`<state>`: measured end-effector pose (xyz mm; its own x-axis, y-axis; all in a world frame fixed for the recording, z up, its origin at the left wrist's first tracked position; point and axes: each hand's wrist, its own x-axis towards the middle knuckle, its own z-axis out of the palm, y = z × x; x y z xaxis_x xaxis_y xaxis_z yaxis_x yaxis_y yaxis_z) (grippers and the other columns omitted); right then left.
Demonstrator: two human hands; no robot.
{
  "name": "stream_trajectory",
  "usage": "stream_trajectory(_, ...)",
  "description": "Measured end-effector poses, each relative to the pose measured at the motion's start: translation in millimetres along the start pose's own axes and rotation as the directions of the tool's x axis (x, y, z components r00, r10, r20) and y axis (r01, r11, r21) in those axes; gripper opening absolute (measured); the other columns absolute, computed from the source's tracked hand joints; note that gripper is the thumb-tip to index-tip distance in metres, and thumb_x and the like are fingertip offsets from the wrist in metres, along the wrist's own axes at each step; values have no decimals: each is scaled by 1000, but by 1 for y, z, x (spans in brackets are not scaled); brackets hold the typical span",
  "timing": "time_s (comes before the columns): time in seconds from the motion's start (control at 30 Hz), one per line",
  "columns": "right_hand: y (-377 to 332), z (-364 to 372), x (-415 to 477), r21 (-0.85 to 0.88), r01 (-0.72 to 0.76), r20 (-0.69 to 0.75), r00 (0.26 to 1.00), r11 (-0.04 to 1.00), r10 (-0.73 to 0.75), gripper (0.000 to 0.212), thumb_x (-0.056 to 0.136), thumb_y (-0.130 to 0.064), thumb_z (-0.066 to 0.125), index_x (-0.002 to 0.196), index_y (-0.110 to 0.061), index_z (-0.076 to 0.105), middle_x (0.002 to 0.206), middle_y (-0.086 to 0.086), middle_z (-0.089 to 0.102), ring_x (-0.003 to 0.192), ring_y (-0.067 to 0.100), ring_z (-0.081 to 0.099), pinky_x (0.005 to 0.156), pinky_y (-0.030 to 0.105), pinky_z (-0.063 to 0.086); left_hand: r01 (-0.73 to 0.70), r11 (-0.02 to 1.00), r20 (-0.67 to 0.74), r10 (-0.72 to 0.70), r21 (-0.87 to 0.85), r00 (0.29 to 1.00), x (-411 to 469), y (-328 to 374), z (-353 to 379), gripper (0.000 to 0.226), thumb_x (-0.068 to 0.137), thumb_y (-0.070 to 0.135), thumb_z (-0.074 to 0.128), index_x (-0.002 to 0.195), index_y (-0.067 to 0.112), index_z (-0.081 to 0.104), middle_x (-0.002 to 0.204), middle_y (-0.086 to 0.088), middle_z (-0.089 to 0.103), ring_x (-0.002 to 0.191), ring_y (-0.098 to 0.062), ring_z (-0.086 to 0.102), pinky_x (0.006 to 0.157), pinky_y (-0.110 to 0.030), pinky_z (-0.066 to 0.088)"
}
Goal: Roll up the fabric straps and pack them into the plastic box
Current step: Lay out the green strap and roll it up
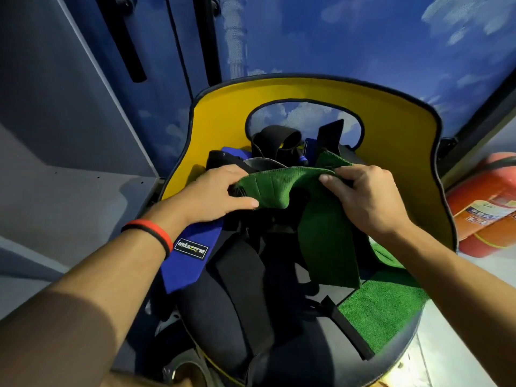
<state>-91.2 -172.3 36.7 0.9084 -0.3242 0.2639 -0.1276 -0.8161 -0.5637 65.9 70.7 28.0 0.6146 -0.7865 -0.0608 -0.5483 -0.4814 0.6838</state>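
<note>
Green strap (321, 219), blue strap (187, 255), black straps (240, 289), yellow chair back (391, 129), cloud-patterned blue wall (363, 37).

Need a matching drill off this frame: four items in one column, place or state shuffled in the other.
Items
1. green strap
2. blue strap
3. wristband
4. orange canister

Place or state
A. lies on its side, right of the yellow chair
B. gripped by the left hand and the right hand
C. worn on the left wrist
D. runs under the left hand, black label showing

Pairs: 1-B, 2-D, 3-C, 4-A
</note>
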Motion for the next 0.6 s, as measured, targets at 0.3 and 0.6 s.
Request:
stream_trajectory(0.3,-2,-20,-8,441,-318,148,948,839,282,42,98,-39,66,94,2,66,91,35,66,69,44,63,64,49,54,232,238,195,-169,-943,966,1,25,4,56,100,37,38,135,-2,59,134,-26,62,128,-39,56,113,-55,40)
stream_trajectory(0.6,-6,-13,-12,726,-479,343,874,493,344,23,100,-29,62,93,-13,77,86,13,77,70,24,71,66,33,59,198,575,80,-224,-794,971,18,61,56,63,84,-10,73,134,25,57,122,-7,71,104,-19,70,83,-34,59)
